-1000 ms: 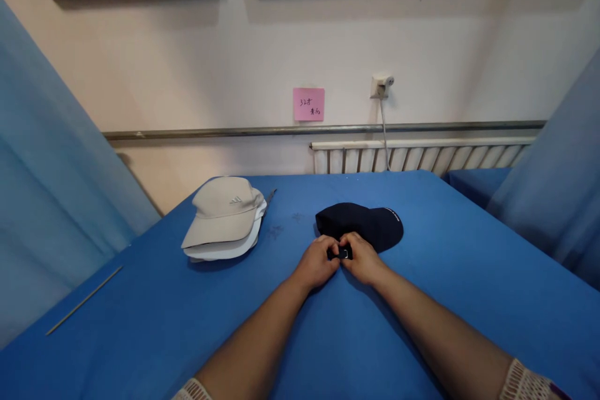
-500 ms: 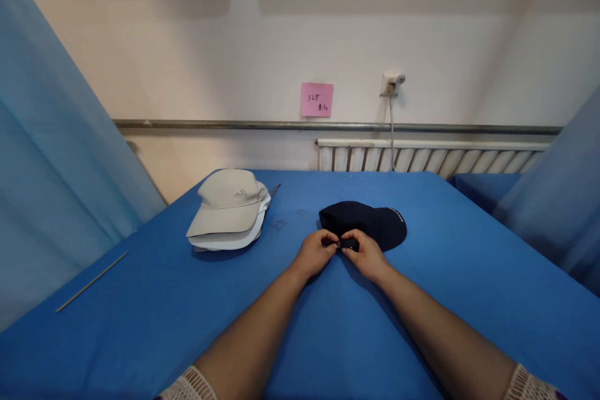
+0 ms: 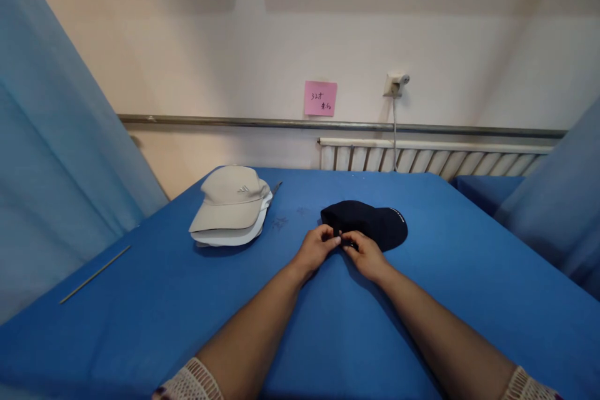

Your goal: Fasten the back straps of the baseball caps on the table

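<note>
A dark navy baseball cap (image 3: 370, 220) lies on the blue-covered table (image 3: 328, 325), its brim pointing right with small white lettering along the edge. My left hand (image 3: 315, 251) pinches the cap's back strap near the opening, thumb against fingers. Close beside it, my right hand (image 3: 368, 255) is closed on the same dark strap, and the fingertips of both hands almost meet. My fingers partly hide the strap and its fastening. To the left sits a stack of pale caps, a beige cap (image 3: 229, 200) on top of a white cap (image 3: 234, 237).
A thin stick (image 3: 95, 274) lies near the table's left edge. Behind the table are a radiator (image 3: 435, 153), a wall pipe (image 3: 253, 123), a socket with a plug (image 3: 394, 84) and a pink note (image 3: 320, 99). Blue curtains (image 3: 60, 137) hang at both sides.
Both hands stay at the cap's back strap; the fingers have shifted slightly and the left thumb now lies more across the strap. The view has shifted a little.
</note>
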Tool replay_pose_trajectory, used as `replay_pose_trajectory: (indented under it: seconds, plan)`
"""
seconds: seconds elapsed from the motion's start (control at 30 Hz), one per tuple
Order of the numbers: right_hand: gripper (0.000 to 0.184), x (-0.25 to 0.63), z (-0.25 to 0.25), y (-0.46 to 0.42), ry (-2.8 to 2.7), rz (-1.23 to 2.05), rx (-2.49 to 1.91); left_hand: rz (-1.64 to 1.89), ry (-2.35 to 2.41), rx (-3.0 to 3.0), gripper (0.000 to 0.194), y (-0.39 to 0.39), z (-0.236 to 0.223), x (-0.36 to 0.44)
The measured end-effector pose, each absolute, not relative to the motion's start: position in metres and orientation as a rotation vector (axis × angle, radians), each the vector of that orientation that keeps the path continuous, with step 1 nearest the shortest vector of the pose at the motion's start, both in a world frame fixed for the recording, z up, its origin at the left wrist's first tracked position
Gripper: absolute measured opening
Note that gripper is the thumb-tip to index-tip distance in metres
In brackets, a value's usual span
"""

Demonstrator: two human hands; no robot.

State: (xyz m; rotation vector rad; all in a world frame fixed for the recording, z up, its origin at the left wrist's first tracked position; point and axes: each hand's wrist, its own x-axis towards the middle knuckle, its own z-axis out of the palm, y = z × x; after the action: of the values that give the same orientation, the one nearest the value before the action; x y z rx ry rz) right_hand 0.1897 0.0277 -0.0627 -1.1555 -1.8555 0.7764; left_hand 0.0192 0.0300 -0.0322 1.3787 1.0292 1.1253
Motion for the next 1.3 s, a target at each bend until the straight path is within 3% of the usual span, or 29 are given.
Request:
replay_pose_trajectory:
  seconds: [0.13, 0.27, 0.47, 0.67, 0.83, 1.1, 1.2, 1.3]
  plan:
    - [0.023, 0.19, -0.063, 0.03, -1.872, 0.758, -1.126, 1.182, 0.982, 1.133, 0.023, 0.036, -0.031, 0.014]
    - [0.022, 0.189, -0.065, 0.031, -1.805, 0.758, -1.11, 1.15, 1.059, 1.379, 0.029, 0.037, -0.033, 0.01]
    - [0.02, 0.185, -0.058, 0.024, -1.729, 0.81, -1.101, 1.076, 1.236, 1.958, 0.015, 0.03, -0.031, 0.012]
    - [0.021, 0.18, -0.044, 0.013, -1.646, 0.748, -1.006, 1.163, 1.157, 2.03, 0.014, 0.019, -0.022, 0.021]
    - [0.012, 0.179, -0.037, 0.009, -1.646, 0.654, -0.973, 1.124, 1.196, 2.084, 0.017, 0.024, -0.023, 0.015]
    - [0.015, 0.189, -0.021, 0.002, -1.631, 0.541, -0.882, 1.26, 1.704, 1.83, 0.026, 0.058, -0.019, -0.034]
    - [0.02, 0.217, -0.022, 0.02, -1.349, 0.285, -1.026, 1.32, 1.799, 1.696, 0.029, 0.064, -0.02, -0.043]
    - [0.033, 0.255, -0.036, 0.049, -1.093, 0.271, -1.423, 1.338, 1.829, 1.623, 0.029, 0.064, -0.02, -0.04]
